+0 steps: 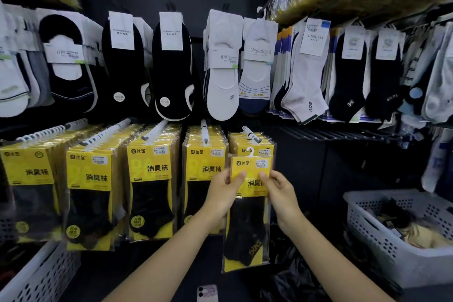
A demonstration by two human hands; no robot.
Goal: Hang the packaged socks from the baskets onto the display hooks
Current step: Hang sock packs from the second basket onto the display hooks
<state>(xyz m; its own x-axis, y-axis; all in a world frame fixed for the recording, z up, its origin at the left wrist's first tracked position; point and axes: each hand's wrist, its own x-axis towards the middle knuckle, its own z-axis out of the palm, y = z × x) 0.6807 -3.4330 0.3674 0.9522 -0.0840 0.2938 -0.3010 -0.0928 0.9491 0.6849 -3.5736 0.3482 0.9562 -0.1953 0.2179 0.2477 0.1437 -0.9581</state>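
I hold a yellow sock package [247, 223] with black socks inside, upright in front of the lower display row. My left hand [224, 191] pinches its left edge and my right hand [279, 191] pinches its right edge near the top. Its small white hanger [250, 151] sits just below the tip of the rightmost lower hook [251, 133], in front of the packages hanging there. Other hooks [204, 133] to the left carry stacks of the same yellow packages [152, 191].
A white perforated basket [382, 235] with loose sock packs stands at the right. Another white basket [41, 274] is at the lower left. Loose socks on cards hang along the upper row [221, 64]. A phone [207, 293] lies at the bottom centre.
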